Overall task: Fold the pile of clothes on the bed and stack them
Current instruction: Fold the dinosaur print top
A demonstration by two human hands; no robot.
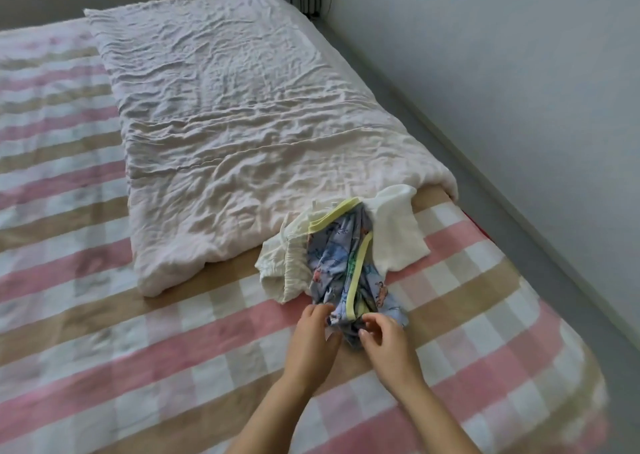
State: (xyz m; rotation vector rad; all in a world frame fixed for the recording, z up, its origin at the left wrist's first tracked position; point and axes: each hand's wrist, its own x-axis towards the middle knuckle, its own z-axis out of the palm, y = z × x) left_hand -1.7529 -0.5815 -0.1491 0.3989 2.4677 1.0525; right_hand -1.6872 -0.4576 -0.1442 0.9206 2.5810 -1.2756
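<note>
- The pile of clothes lies crumpled in the lower right of centre, on the checked blanket, just against the near corner of the white quilt.
- Nothing looks folded yet, and no stack shows anywhere on the bed.
- The left hand and right hand sit close together at the near end of the blue printed garment, the right pinching its hem. The left seems to pinch it too, though its fingertips are partly hidden.
- Two white garments beside it lie untouched.
- Judged from this, the work is barely started, and every piece remains.
</note>
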